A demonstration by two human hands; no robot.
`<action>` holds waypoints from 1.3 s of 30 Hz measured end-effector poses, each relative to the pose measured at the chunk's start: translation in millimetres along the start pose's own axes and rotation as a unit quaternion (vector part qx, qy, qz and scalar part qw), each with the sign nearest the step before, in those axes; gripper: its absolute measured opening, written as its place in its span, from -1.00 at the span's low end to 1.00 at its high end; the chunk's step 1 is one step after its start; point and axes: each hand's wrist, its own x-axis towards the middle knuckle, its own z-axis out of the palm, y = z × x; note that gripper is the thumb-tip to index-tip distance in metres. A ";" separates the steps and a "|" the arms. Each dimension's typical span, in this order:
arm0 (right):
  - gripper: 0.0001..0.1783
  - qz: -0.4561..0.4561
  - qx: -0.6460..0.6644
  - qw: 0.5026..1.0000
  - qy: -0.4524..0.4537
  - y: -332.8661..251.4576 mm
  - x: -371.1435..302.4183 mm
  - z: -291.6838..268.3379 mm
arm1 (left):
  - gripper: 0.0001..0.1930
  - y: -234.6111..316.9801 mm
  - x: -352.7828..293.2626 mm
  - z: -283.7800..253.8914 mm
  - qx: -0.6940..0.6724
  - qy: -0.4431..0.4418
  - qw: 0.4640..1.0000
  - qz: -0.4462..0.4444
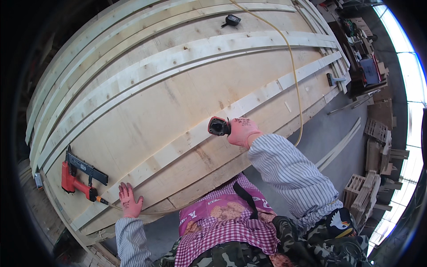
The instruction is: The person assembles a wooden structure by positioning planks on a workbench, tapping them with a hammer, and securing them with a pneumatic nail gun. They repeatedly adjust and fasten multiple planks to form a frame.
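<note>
My right hand [243, 132], in a pink glove, is closed round the grip of a red-and-black tool [218, 126]. Seen from above, it looks like a nail gun; its lower end is hidden. The tool stands over a long pale wood strip [178, 148] that runs diagonally across a large plywood panel [178, 107]. My left hand [129, 201], also gloved, lies with spread fingers at the strip's near-left part. Just left of it a second red-and-black nail gun [80, 175] rests on its side, with a hose [153, 212] leading past my left wrist.
More wood strips [147, 66] cross the panel's far side. A small black tool [232, 20] lies among them. A yellow hose [291, 58] loops down behind my right arm. At the right edge is a hammer [336, 80]. Stacked wood pieces [364, 191] stand on the floor at right.
</note>
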 end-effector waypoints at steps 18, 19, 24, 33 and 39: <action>-0.68 -0.145 0.018 0.986 0.079 243.3 -0.1 -44.4 | -0.22 372.8 -14.5 47.4 -0.135 0.039 0.990 -0.028; -0.70 -0.105 0.025 0.990 0.096 277.0 5.0 -56.1 | -0.23 375.9 -18.4 47.2 -0.144 0.026 0.988 -0.058; -0.66 -0.038 0.114 0.983 0.139 384.9 30.3 -98.4 | -0.26 390.4 -32.5 52.2 -0.151 0.050 0.978 -0.135; -0.61 0.020 0.275 0.960 0.042 364.8 79.9 -118.8 | -0.28 427.1 -46.5 54.0 -0.200 0.071 0.962 -0.169; -0.63 0.014 0.258 0.964 0.064 364.6 74.2 -118.3 | -0.30 418.8 -62.8 55.9 -0.251 0.063 0.937 -0.234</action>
